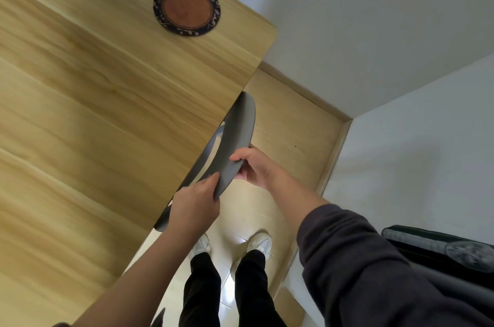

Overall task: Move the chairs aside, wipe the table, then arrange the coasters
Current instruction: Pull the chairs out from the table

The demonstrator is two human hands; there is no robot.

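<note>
A grey chair is tucked under the right edge of the light wooden table; only its curved backrest shows, the seat hidden below the tabletop. My left hand grips the near part of the backrest's top edge. My right hand grips the same edge a little farther along, thumb on top. A round coaster, brown in the middle with a dark patterned rim, lies flat near the table's far right corner.
White walls meet in a corner close behind the chair, with a tan baseboard along the floor. A dark upholstered piece of furniture stands at the right. My feet in white shoes stand on the pale tiled floor.
</note>
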